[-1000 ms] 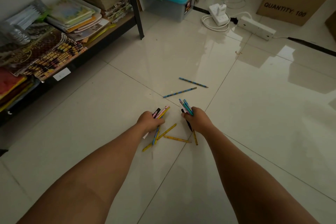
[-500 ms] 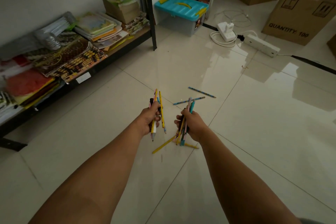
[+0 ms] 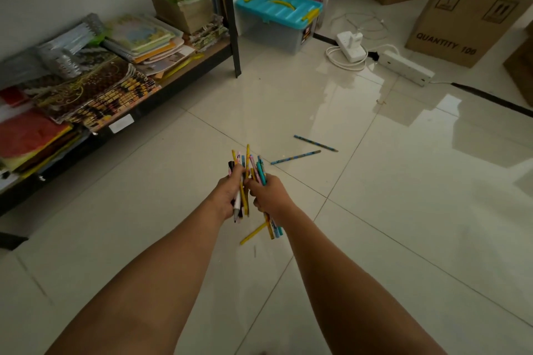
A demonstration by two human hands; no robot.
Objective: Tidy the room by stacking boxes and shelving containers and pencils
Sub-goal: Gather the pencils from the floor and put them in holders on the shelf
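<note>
Hands brought together since half-second ago: left hand (image 3: 227,196) grips pencil bundle (image 3: 241,181), right hand (image 3: 266,196) grips second bundle (image 3: 259,170), knuckles touching at frame centre. Yellow pencil (image 3: 253,233) on floor below; two blue pencils (image 3: 295,157) upper right.

We held the pencil bundle (image 3: 248,179) centrally; two loose pencils (image 3: 295,157) lay at two o'clock, the shelf (image 3: 184,75) at ten.
</note>
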